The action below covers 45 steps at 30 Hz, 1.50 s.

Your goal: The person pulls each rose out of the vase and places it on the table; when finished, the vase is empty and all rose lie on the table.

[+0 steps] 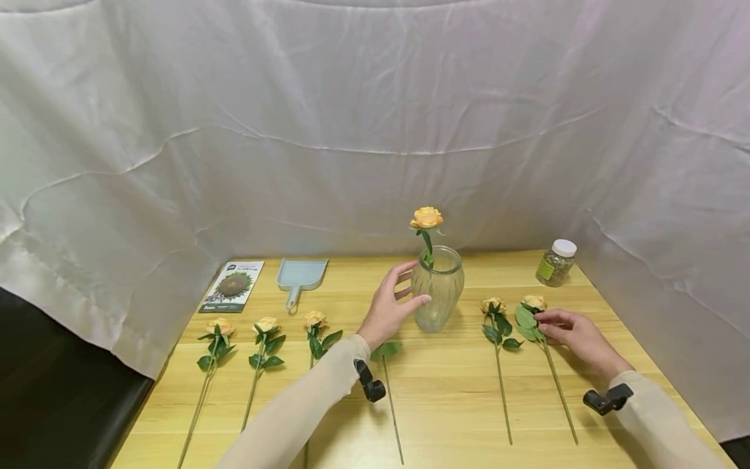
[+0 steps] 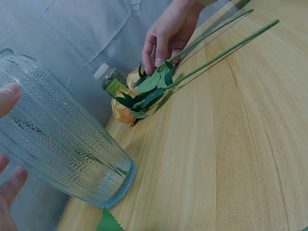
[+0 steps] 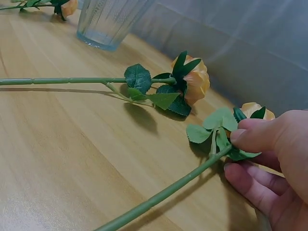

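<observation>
A ribbed clear glass vase (image 1: 436, 293) stands upright near the middle back, with one yellow artificial rose (image 1: 426, 218) in it. My left hand (image 1: 394, 303) holds the vase from its left side, thumb at the front and fingers toward the back. At the right, my right hand (image 1: 571, 332) pinches another yellow rose (image 3: 168, 190) by its stem and leaves just below the bloom. That rose still lies along the tabletop. Just left of it lies a separate rose (image 3: 192, 82), which no hand touches. The right fingertips are partly hidden behind the leaves.
Several roses lie on the wooden table (image 1: 457, 404), among them a left one (image 1: 219, 329). A green leafy stem (image 1: 388, 374) lies below my left wrist. At the back are a seed packet (image 1: 233, 286), a blue dustpan (image 1: 301, 273) and a white-capped jar (image 1: 555, 264). Grey curtains surround the table.
</observation>
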Motion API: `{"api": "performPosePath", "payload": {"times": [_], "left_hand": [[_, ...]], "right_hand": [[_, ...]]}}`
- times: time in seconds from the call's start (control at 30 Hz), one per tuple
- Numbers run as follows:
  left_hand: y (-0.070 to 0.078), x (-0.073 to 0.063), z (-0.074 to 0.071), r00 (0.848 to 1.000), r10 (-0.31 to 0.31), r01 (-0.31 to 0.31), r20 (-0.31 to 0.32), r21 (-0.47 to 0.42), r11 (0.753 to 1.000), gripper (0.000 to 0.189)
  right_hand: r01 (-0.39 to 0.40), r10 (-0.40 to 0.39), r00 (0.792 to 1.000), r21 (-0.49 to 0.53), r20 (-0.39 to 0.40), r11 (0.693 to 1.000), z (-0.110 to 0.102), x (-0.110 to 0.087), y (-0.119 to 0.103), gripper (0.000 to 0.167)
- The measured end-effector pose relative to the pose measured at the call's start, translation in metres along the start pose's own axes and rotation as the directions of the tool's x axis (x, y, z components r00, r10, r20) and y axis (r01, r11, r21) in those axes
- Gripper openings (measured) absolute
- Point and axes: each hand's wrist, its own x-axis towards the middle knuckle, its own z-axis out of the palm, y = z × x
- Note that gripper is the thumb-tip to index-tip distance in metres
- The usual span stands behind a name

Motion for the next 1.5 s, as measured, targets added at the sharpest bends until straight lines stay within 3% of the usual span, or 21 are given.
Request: {"api": "performPosePath", "payload": {"times": [0.13,0.3,0.37,0.53,0.6,0.63,0.93,1.1,1.27,1.5], "left_hand": [[0.000,0.001,0.000,1.000,-0.004,0.004,0.000,-0.001,1.000,0.072],[0.000,0.001,0.000,1.000,-0.006,0.006,0.001,-0.007,1.000,0.072],[0.000,0.001,0.000,1.000,-0.006,0.006,0.002,-0.010,1.000,0.072],[-0.001,0.001,0.000,1.000,-0.004,0.004,0.003,-0.010,1.000,0.072],[-0.001,0.000,0.001,1.000,-0.003,0.003,0.001,-0.010,1.000,0.072],[-0.001,0.001,0.001,1.000,-0.002,0.002,0.002,-0.009,1.000,0.072],[0.000,0.000,0.000,1.000,-0.001,0.001,0.000,-0.002,1.000,0.072],[0.000,0.000,0.000,1.000,-0.009,0.009,0.003,-0.006,1.000,0.071],[-0.001,0.000,0.000,1.000,-0.008,0.008,0.004,-0.004,1.000,0.071],[0.000,0.000,0.000,1.000,-0.012,0.012,0.006,-0.004,1.000,0.071]], "right_hand": [[-0.011,0.010,1.000,-0.025,-0.021,1.000,-0.002,-0.003,-0.003,0.045],[-0.075,0.081,0.995,0.091,-0.055,0.993,-0.006,-0.007,-0.006,0.049],[-0.092,0.102,0.994,0.197,-0.041,0.976,-0.010,-0.008,-0.007,0.050],[0.045,-0.036,0.994,0.089,-0.102,0.995,-0.022,-0.004,-0.012,0.048],[0.101,-0.106,0.983,-0.041,-0.148,0.994,-0.028,-0.001,-0.017,0.046],[0.113,-0.120,0.979,-0.052,-0.162,0.992,-0.031,0.001,-0.020,0.045],[0.238,-0.232,0.953,0.009,-0.193,0.971,-0.036,0.014,-0.085,0.039],[0.269,-0.255,0.948,0.048,-0.188,0.962,-0.032,0.025,-0.127,0.040],[0.306,-0.289,0.941,0.077,-0.179,0.949,-0.021,0.037,-0.162,0.042],[0.386,-0.358,0.919,0.191,-0.168,0.902,0.004,0.058,-0.197,0.037]]}}
